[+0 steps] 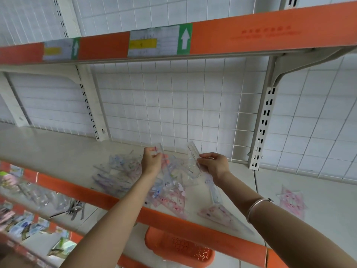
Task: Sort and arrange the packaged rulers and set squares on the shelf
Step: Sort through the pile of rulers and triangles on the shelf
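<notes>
The left hand (152,160) curled round one packaged ruler (159,148), the right hand (213,165) pinched a second ruler (192,151), both over the pile (119,171); open shelf (48,147) lay left of it.

You are holding the clear left ruler (167,169) and right ruler (193,157) nearly upright over the jumbled heap (123,169) on the shelf (58,147); a pink set square (292,202) is lying well apart.

Both arms reach forward — left hand (152,161) pinching one packaged ruler (168,172), right hand (213,165) a second packaged ruler (192,155), fingers (207,156) curled.
</notes>
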Demonstrator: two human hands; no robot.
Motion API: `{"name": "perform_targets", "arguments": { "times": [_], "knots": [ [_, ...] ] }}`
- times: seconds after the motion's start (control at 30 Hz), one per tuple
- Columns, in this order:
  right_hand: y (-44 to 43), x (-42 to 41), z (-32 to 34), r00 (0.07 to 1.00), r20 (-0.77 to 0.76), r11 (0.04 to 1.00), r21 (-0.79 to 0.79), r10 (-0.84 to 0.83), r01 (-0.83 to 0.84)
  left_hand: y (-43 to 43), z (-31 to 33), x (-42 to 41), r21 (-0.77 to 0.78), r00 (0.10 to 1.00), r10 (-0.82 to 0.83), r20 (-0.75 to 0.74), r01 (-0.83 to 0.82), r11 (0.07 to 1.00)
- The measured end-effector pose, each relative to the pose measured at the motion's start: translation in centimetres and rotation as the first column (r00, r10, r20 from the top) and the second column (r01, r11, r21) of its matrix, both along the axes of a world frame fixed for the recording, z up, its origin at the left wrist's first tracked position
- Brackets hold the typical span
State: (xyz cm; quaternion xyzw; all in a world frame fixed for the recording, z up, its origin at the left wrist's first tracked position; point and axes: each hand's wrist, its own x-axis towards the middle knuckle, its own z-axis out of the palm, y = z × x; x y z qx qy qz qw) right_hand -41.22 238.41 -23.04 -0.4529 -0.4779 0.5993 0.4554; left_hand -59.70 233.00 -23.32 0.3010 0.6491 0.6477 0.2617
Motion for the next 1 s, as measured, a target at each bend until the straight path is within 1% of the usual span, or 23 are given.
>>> {"name": "perform_targets", "arguments": {
  "times": [0.07,0.13,0.2,0.3,0.43,0.53,0.63,0.7,0.8,0.87,1.0],
  "knots": [
    [0.0,-0.7,0.2,0.998,-0.054,0.999,-0.016,-0.031,0.030,0.5,0.3,-0.5,0.019,0.996,0.044,0.076,-0.045,0.999],
    [0.0,-1.5,0.3,0.994,-0.090,0.998,-0.037,-0.059,0.056,1.0,0.5,-1.4,-0.013,0.988,0.042,0.146,-0.041,0.999],
    [-0.2,-2.5,0.3,0.991,-0.106,0.996,-0.059,-0.079,0.073,1.3,0.6,-1.9,-0.064,0.971,-0.030,0.239,0.047,0.997],
    [-0.6,-4.1,0.4,0.982,-0.158,0.991,-0.099,-0.101,0.086,1.5,0.9,-2.0,-0.094,0.913,-0.171,0.369,0.220,0.971],
    [-1.1,-6.0,0.1,0.970,-0.214,0.986,-0.142,-0.115,0.086,1.4,1.7,-1.8,-0.121,0.826,-0.316,0.467,0.413,0.903],
    [-1.7,-7.0,-0.2,0.959,-0.246,0.980,-0.174,-0.139,0.098,1.7,1.4,-2.3,-0.124,0.803,-0.439,0.403,0.523,0.843],
    [-2.0,-7.1,-0.7,0.966,-0.219,0.972,-0.219,-0.134,0.085,1.8,0.3,-3.2,-0.120,0.777,-0.536,0.331,0.598,0.792],
    [-2.3,-7.0,-1.1,0.969,-0.218,0.964,-0.261,-0.115,0.055,1.4,-0.1,-3.8,-0.109,0.743,-0.589,0.320,0.646,0.756],
    [-2.7,-7.1,-1.6,0.965,-0.237,0.955,-0.294,-0.112,0.039,1.2,-0.4,-4.7,-0.079,0.709,-0.633,0.311,0.683,0.726],
    [-2.8,-7.3,-1.8,0.969,-0.215,0.957,-0.283,-0.120,0.056,1.0,-0.5,-5.0,-0.080,0.699,-0.652,0.292,0.698,0.712],
    [-3.2,-7.9,-1.7,0.979,-0.158,0.973,-0.211,-0.127,0.092,0.9,-0.6,-5.3,-0.118,0.683,-0.693,0.231,0.727,0.677]
  ]
}}
